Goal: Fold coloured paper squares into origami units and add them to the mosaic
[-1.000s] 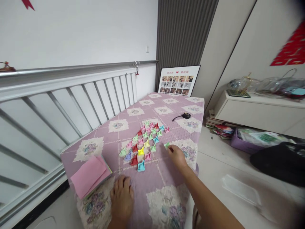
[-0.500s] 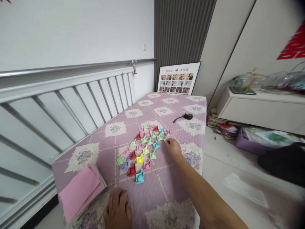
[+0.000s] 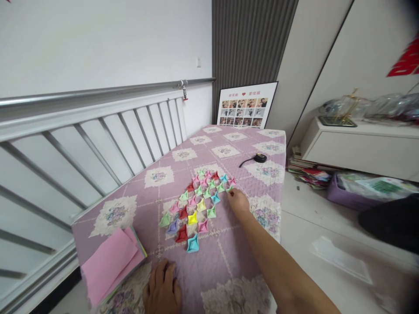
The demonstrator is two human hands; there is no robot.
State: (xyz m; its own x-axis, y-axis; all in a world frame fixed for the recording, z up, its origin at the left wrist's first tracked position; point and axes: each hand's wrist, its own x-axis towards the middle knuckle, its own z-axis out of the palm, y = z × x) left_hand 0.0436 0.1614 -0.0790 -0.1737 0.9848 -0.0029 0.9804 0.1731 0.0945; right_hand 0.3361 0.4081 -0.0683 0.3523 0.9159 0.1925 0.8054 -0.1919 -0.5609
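Several small folded paper pieces in many colours lie in a cluster on the purple patterned cloth, among them a yellow piece (image 3: 192, 218) and a blue one (image 3: 193, 244) at the near end. My right hand (image 3: 238, 202) pinches a green paper piece (image 3: 230, 189) at the right edge of the cluster. My left hand (image 3: 163, 287) rests palm down on the cloth near the front, its fingers a little apart and holding nothing. To its left is a stack of pink paper sheets (image 3: 109, 264).
A black tape measure (image 3: 260, 158) lies on the table (image 3: 225, 244) towards the back right. A white railing (image 3: 124, 131) runs along the left side. Behind the table leans a photo board (image 3: 245, 104). A white cabinet (image 3: 360, 146) and a purple bin (image 3: 343, 194) are on the right.
The view has shifted very slightly. My right hand stays at the green piece, and my left hand remains on the cloth.
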